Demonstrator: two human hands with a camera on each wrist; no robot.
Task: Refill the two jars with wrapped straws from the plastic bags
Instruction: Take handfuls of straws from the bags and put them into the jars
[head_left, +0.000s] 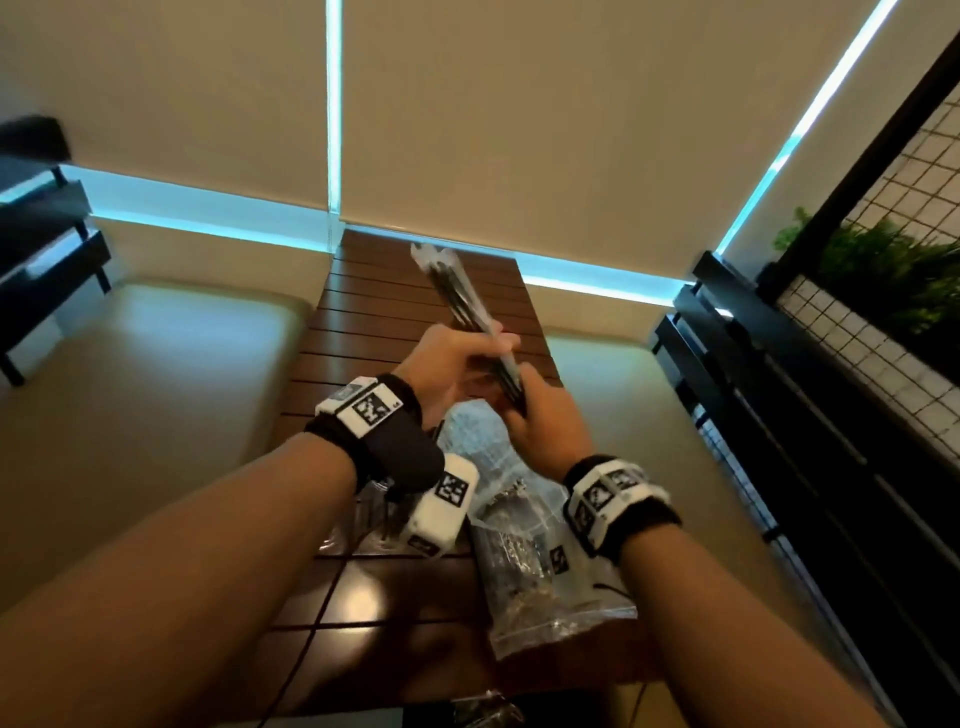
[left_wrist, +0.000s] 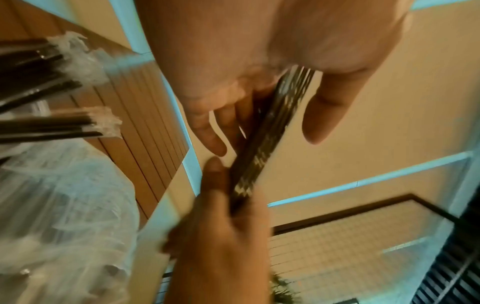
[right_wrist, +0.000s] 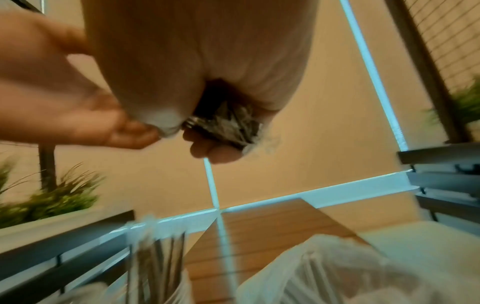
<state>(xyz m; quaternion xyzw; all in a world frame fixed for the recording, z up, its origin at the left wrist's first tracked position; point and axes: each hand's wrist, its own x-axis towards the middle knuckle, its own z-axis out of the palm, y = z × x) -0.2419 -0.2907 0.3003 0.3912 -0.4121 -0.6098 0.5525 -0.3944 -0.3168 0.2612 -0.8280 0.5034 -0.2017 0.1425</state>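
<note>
- The bundle of black straws in clear crinkly wrappers (head_left: 470, 317) is held in the air above the brown slatted wooden table (head_left: 363, 312), tilted, with its far end pointing up and away from the person.
- The right hand (head_left: 545, 415) grips the lower end of the bundle, fingers and thumb curled round it. The left hand (head_left: 457, 358) holds it further up: in the left wrist view its fingers (left_wrist: 207, 131) lie fairly straight on one side and the thumb on the other, so that hold looks loose.
- The wrappers look slippery. If the left hand lets go before the right tightens, single straws may slide out of the bundle and drop onto the table or the floor.
- The clear glass jar with black straws standing in it (right_wrist: 158, 263) sits low beneath the hands, largely hidden in the head view; the second jar I cannot make out. Lowering the bundle while it is tilted may catch the rim or the straws already inside, bend the new ones, or tip the jar.
- The clear plastic bags holding more straws (head_left: 524, 561) lie on the table just beside the jar. A wrist swinging low may drag one over the near edge.
- The wrist views are blurred, suggesting quick movement, which raises these risks.
</note>
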